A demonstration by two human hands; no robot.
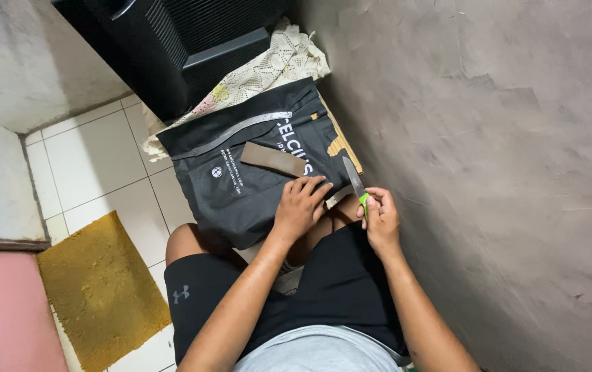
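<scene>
**Around the seat**

Mustard-yellow mat (99, 289) on white tiled floor (93, 155), left. Black slatted speaker cabinet (172, 41) at top, cream lace cloth (275, 65) draped just beside it. Rough grey plaster wall (489, 172) along the right. Pink surface (17, 310) at lower left.

Wall (489, 138) close beside knife (354, 180)

Green-handled knife (355, 182) (black cloth (241, 179))
</scene>
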